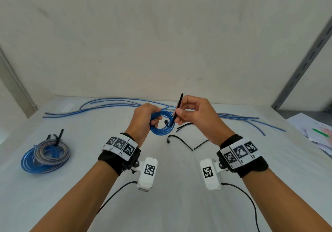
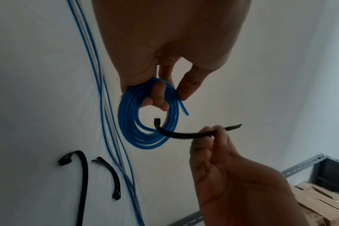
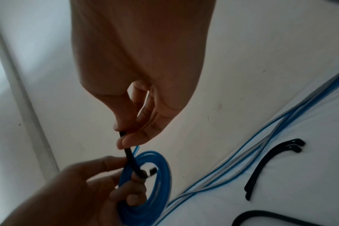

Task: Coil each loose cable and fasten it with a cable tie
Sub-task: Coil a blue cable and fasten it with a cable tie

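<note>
My left hand [image 1: 147, 116] holds a small blue cable coil [image 1: 162, 131] above the white table, fingers curled through its ring [image 2: 126, 116]. My right hand [image 1: 190, 113] pinches a black cable tie [image 1: 177, 109] between thumb and fingertips. The tie's hooked head end pokes through the middle of the coil [image 2: 158, 122], its tail [image 2: 232, 126] sticking out past the fingers. In the right wrist view the tie [image 3: 132, 162] runs from my fingertips down into the coil [image 3: 161, 183].
Two tied coils [image 1: 46, 155] lie at the left of the table. Several loose blue cables [image 1: 111, 102] stretch along the far edge. Spare black ties [image 1: 181, 142] lie near the middle. Papers [image 1: 316, 133] sit at the right, beside a grey metal rack post [image 1: 305, 61].
</note>
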